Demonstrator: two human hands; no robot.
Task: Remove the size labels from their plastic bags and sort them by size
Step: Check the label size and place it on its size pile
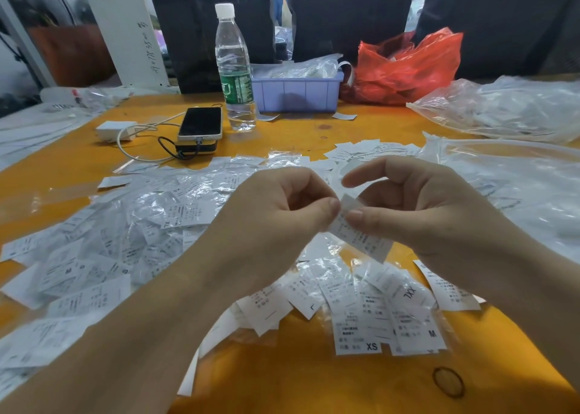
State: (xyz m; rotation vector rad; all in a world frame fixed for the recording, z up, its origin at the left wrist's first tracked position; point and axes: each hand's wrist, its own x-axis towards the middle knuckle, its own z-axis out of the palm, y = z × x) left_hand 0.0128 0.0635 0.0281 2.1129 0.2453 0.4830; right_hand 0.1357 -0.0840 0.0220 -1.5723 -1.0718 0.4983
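In the head view, both hands meet above the middle of the orange table [314, 382], each pinching the same label. The left hand [276, 212] has its fingers curled in, the thumb tip pressed against the upper end of the held label [361, 234]. The right hand [417, 206] pinches that same upper end between thumb and a curled finger, with its index finger stretched out above, pointing left. The held label is a narrow white strip inside clear plastic; its long axis runs diagonally, the gripped end up and toward the left, the free end hanging down and to the right.

Taking the held label as the landmark: below it and nearer the person lie loose labels, among them one marked XS [357, 338], one marked M [420, 332] just right of that, and one marked XXL [411, 294] between them and the hands. To the left of the held label spreads a heap of bagged labels [125, 241]. Beyond it, toward the far edge, stand a water bottle [233, 68], a phone [201, 122] left of the bottle, a lilac plastic bin [296, 93] and a red plastic bag [405, 68]. To the right lie crumpled clear bags [508, 112].
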